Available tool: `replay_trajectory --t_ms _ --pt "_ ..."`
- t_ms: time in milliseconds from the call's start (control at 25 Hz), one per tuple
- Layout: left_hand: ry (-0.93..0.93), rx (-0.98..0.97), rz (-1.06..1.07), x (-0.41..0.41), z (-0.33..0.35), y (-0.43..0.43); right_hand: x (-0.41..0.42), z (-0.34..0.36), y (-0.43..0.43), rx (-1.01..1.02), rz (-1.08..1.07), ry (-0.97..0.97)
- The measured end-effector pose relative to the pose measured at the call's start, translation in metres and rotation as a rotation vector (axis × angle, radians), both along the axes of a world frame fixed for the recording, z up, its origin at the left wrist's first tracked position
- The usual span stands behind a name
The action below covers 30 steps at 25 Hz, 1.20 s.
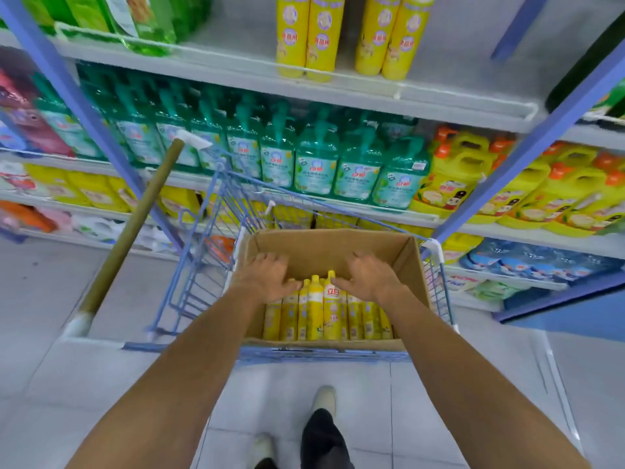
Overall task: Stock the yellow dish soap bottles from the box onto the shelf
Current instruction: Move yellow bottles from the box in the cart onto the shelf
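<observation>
Reaching into the open cardboard box (338, 243) with both hands: left hand (267, 279) spread palm-down over the bottle tops at the box's left side, right hand (370, 279) likewise at its right side, fingers splayed and loose, thumbs against caps, closing round nothing. Packed upright in the near half of the box, yellow dish soap bottles (316, 311), two poking up taller between the thumbs.

Carrying the box, a blue wire cart (199, 265), front wall rising between box and shelving. High beyond the box, four yellow bottles (321, 35) on a white shelf (236, 67); straight beyond, green pump bottles (314, 164); beyond to the right, orange-capped yellow jugs (453, 174). Left of the box, a slanting wooden pole (133, 225). Nearer than the box, pale floor tiles (101, 384) and a shoe (324, 399).
</observation>
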<state>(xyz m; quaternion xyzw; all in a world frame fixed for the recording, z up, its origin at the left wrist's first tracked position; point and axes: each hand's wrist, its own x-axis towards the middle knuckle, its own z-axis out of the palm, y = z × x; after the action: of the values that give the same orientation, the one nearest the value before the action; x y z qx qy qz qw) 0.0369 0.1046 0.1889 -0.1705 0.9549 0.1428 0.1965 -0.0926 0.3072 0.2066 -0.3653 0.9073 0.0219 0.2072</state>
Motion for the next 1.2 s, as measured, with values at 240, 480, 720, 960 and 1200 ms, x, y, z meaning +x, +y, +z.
replay_trajectory --t_ms 240,480,720,960,1200 --pt "-0.160 0.132 0.069 -0.034 -0.102 0.027 -0.036 -0.104 0.016 0.082 -0.046 -0.211" --pt "-0.184 0.224 0.124 -0.085 -0.204 0.038 -0.074 -0.205 0.008 0.112 -0.063 -0.252" --pt "-0.139 0.384 0.257 -0.124 -0.293 0.043 -0.096 -0.301 -0.018 0.007 -0.215 -0.344" --pt "-0.003 0.584 0.557 -0.125 -0.331 0.040 -0.100 -0.346 -0.027 -0.100 -0.417 -0.383" --pt "-0.091 0.813 0.729 -0.101 -0.343 0.029 -0.078 -0.342 -0.011 -0.266 -0.649 -0.661"
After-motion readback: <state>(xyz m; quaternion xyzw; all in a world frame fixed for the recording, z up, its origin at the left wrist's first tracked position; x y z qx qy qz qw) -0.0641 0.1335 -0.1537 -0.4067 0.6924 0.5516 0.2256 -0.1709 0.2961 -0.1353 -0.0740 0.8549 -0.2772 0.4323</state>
